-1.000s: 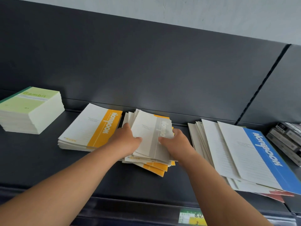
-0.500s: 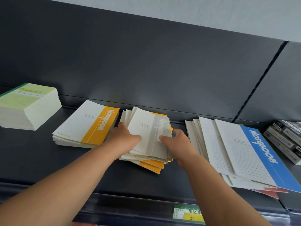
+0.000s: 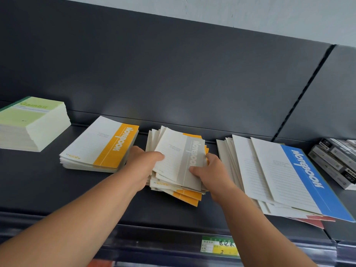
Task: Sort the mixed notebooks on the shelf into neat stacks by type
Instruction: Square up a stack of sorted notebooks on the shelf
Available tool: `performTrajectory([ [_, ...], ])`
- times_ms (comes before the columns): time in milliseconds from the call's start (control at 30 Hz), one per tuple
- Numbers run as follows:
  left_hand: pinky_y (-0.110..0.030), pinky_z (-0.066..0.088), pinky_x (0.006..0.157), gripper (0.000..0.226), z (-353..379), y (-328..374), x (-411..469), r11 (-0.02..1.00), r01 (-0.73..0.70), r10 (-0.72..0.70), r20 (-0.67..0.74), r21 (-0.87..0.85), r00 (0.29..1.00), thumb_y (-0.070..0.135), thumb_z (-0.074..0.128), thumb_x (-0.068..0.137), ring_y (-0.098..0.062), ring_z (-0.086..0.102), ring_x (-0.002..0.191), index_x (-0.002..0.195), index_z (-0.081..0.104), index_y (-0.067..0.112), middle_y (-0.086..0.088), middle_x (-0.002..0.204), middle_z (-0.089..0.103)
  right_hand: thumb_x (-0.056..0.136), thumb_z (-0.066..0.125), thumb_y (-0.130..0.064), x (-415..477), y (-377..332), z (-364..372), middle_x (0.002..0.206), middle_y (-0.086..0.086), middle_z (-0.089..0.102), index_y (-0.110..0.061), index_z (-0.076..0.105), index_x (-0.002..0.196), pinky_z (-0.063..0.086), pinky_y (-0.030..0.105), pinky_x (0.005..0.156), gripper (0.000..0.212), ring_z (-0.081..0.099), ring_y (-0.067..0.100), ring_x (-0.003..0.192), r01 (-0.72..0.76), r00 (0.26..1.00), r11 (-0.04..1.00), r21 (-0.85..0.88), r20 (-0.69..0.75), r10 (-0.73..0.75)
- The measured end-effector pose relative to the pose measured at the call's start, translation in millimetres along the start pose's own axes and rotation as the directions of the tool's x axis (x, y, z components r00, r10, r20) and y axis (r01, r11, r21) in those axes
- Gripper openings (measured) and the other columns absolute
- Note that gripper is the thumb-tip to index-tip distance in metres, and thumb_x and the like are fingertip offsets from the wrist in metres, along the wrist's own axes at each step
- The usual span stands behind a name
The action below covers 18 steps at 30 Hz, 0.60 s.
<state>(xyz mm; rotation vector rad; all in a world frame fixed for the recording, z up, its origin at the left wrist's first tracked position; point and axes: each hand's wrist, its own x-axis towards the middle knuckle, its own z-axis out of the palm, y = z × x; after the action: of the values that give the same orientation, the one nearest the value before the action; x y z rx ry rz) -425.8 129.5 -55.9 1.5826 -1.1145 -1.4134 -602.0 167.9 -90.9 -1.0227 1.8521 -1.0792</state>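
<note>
A messy pile of small notebooks (image 3: pixel 169 186) lies at the middle of the dark shelf (image 3: pixel 38 189), grey-striped ones over orange-striped ones. My left hand (image 3: pixel 143 163) grips the pile's left side, thumb on the top grey-striped notebook (image 3: pixel 181 157). My right hand (image 3: pixel 211 173) grips the right side, thumb on the same cover. A neat stack of orange-striped notebooks (image 3: pixel 100 145) sits just left of the pile. Fanned large notebooks with a blue-striped one (image 3: pixel 300 182) on top lie to the right.
A thick stack of green Gambit notebooks (image 3: pixel 32 122) stands at the far left. Dark boxed items (image 3: pixel 337 160) are stacked at the far right. The shelf's back panel rises behind everything. A price label (image 3: pixel 219 246) sits on the front rail.
Both hands keep their hold on the middle pile, and the top grey-striped notebook has shifted slightly on it. The view has drifted a little.
</note>
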Motion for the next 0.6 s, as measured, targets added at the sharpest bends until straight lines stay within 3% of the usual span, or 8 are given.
performTrajectory([
  [67, -0.043, 0.056, 0.078, 0.025, -2.3, 3.4, 0.4, 0.997, 0.065, -0.064, 0.025, -0.031, 0.998, 0.012, 0.071, 0.082, -0.033, 0.065, 0.089, 0.099, 0.057, 0.001, -0.013, 0.098, 0.067, 0.083, 0.074, -0.021, 1.7, 3.3, -0.8, 0.12, -0.001, 0.059, -0.021, 0.044, 0.137, 0.058, 0.034, 0.069, 0.063, 0.061, 0.022, 0.105, 0.002, 1.0, 1.0, 0.024, 0.005, -0.002],
  [167, -0.047, 0.056, 0.083, 0.025, -5.0, 4.8, 0.7, 0.993, 0.113, -0.111, 0.079, -0.024, 0.991, 0.008, 0.071, 0.08, -0.036, 0.067, 0.092, 0.103, 0.061, 0.002, -0.015, 0.099, 0.069, 0.081, 0.075, -0.02, 2.3, 8.0, -2.7, 0.117, -0.003, 0.062, -0.022, 0.049, 0.132, 0.059, 0.039, 0.077, 0.058, 0.062, 0.02, 0.103, 0.012, 1.0, 0.998, 0.061, 0.02, -0.014],
  [267, -0.05, 0.053, 0.088, 0.028, -6.5, 2.5, 0.9, 0.997, 0.073, -0.075, 0.112, 0.019, 0.991, 0.003, 0.07, 0.079, -0.031, 0.065, 0.097, 0.105, 0.059, 0.006, -0.012, 0.104, 0.069, 0.077, 0.078, -0.018, 1.4, 10.8, -5.2, 0.115, -0.004, 0.064, -0.024, 0.05, 0.128, 0.059, 0.042, 0.082, 0.058, 0.064, 0.019, 0.102, 0.033, 0.998, 0.995, 0.095, 0.044, -0.037],
  [467, -0.043, 0.055, 0.085, 0.056, -11.6, -3.3, -12.8, 0.984, -0.179, 0.176, 0.164, 0.005, 0.971, -0.002, 0.071, 0.079, -0.02, 0.063, 0.098, 0.123, 0.048, 0.022, 0.0, 0.109, 0.065, 0.072, 0.079, -0.008, -2.5, 11.1, -11.5, 0.118, -0.006, 0.065, -0.029, 0.047, 0.129, 0.056, 0.048, 0.089, 0.069, 0.064, 0.021, 0.106, 0.089, 0.992, 0.966, 0.244, 0.065, -0.108],
  [600, -0.035, 0.055, 0.08, 0.062, -15.4, -3.2, -23.9, 0.94, -0.339, 0.338, 0.175, -0.026, 0.925, -0.007, 0.068, 0.077, -0.015, 0.064, 0.099, 0.121, 0.044, 0.029, 0.003, 0.109, 0.065, 0.08, 0.074, 0.0, -6.0, 0.1, -19.1, 0.119, 0.0, 0.067, -0.023, 0.047, 0.131, 0.057, 0.046, 0.083, 0.063, 0.066, 0.024, 0.105, 0.095, 0.988, 0.866, 0.491, 0.061, -0.143],
])
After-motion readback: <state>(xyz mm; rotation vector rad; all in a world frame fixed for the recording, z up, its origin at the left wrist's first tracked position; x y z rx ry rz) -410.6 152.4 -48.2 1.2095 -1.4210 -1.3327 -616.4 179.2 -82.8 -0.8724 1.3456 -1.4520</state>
